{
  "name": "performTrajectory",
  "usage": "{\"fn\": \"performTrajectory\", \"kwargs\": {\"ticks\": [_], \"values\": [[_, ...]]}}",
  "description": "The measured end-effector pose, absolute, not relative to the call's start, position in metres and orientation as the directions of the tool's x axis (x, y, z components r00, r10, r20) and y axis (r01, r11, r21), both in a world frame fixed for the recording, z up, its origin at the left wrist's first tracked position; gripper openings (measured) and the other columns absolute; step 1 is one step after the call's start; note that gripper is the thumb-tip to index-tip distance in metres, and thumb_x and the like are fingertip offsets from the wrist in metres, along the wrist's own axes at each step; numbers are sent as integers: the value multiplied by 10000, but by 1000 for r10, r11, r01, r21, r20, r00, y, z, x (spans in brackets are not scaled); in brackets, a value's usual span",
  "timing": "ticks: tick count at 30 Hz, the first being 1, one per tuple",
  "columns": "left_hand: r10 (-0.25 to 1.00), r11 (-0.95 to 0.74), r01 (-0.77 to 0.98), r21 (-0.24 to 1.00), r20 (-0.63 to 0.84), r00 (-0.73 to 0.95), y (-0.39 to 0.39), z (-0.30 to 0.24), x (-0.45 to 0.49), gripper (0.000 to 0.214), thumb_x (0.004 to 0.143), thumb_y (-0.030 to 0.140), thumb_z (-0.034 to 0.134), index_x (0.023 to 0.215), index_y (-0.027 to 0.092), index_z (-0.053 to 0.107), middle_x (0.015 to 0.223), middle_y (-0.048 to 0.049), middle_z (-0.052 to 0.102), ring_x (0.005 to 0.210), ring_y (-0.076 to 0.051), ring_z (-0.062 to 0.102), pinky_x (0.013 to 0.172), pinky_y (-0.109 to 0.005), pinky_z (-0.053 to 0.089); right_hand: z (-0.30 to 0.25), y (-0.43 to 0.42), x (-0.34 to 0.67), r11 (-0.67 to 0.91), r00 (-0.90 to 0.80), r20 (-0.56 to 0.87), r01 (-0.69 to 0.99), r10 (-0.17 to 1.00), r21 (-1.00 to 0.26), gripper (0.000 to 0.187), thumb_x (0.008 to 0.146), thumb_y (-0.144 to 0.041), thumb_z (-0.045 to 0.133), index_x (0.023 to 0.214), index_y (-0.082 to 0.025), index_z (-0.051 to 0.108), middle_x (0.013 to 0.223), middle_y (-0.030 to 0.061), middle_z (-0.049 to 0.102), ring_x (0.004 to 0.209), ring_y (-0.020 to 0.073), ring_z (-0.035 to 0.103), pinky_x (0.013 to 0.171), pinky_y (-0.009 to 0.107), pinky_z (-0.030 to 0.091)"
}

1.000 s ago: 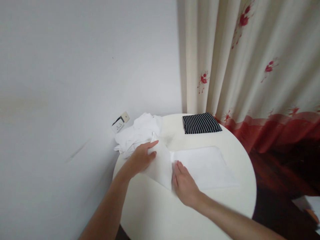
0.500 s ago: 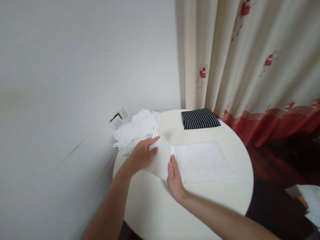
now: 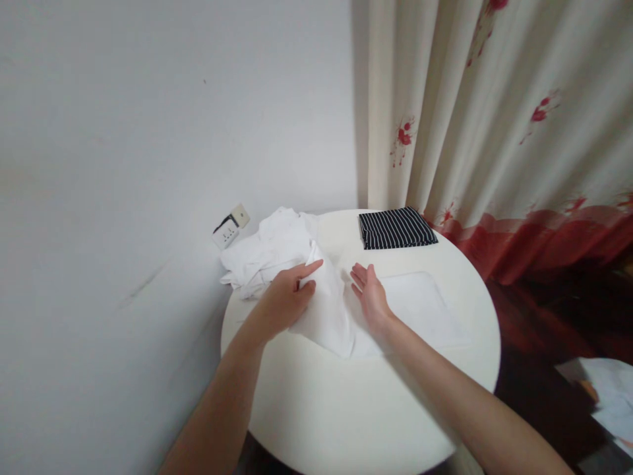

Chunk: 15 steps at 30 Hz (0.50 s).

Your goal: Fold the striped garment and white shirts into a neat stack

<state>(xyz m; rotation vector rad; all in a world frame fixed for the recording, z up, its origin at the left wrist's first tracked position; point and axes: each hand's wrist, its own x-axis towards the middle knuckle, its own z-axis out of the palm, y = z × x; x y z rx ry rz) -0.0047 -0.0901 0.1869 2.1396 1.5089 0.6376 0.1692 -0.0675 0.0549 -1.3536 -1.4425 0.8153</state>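
Observation:
My left hand (image 3: 291, 293) grips the raised end of a white cloth (image 3: 329, 316), thumb below and index finger stretched along its upper edge. The rest of this cloth lies flat toward the right as a folded rectangle. Over that flat part, my right hand (image 3: 370, 297) hovers with fingers apart, holding nothing. Whether it touches the cloth beneath, I cannot tell. Behind my left hand sits a crumpled heap of white fabric (image 3: 277, 241).
A folded black cloth with white stripes (image 3: 398, 229) lies at the back of the round white table (image 3: 316, 409). A wall socket (image 3: 226, 233) is at the left. Flowered curtains (image 3: 455, 119) hang behind. White papers or cloths (image 3: 613, 392) lie lower right.
My right hand has let go of the cloth's crease and moved right and up, opening its fingers. My left hand still holds its end, where the cloth now hangs looser.

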Motion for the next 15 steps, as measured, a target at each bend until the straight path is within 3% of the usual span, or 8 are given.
{"fn": "performTrajectory", "kwargs": {"ticks": [2,4,6,8,12,15], "values": [[953,-277,719,637,86,291,-89,188,4,579,871,274,455,1425,154,576,1199,-51,746,882,-229,705,858,-375,551,79,-79,188,46,51,48,44,998,-998,761,1028,-491,-18,1448,-94,478,1436,202,569,1195,219,654,918,354,566],[936,-314,679,664,95,340,-87,190,18,568,873,252,450,1414,150,589,1247,-54,728,970,-235,697,906,-360,536,106,-89,206,-95,-43,-87,-262,995,-960,648,1023,-547,199,1348,-118,559,1394,182,603,1138,240,672,906,383,576],[899,-380,617,689,120,420,-83,188,38,540,883,228,457,1391,133,613,1326,-77,685,1108,-255,664,987,-356,500,128,-96,221,-173,-115,-139,-388,984,-905,598,995,-589,329,1265,-137,611,1342,168,635,1060,239,686,860,386,590],[860,-404,523,751,116,497,-80,180,61,539,927,253,472,1446,133,554,1358,-101,661,1125,-260,662,1001,-362,496,141,-100,235,-201,-140,-157,-399,978,-895,553,970,-606,422,1197,-154,645,1234,145,688,951,218,698,775,350,598],[727,-297,214,931,74,683,-79,148,92,725,1006,357,485,1629,254,128,1456,-144,568,926,-207,722,854,-378,568,132,-103,262,-249,-208,-192,-297,959,-922,414,902,-500,606,1056,-124,689,820,92,740,691,194,684,639,297,564],[660,-298,112,948,120,742,-84,120,91,713,1023,328,460,1631,261,93,1535,-183,472,1128,-237,677,971,-433,533,103,-101,280,-296,-100,-281,-210,955,-932,286,778,-247,685,1033,-118,697,753,78,745,638,206,685,634,307,559]]}}
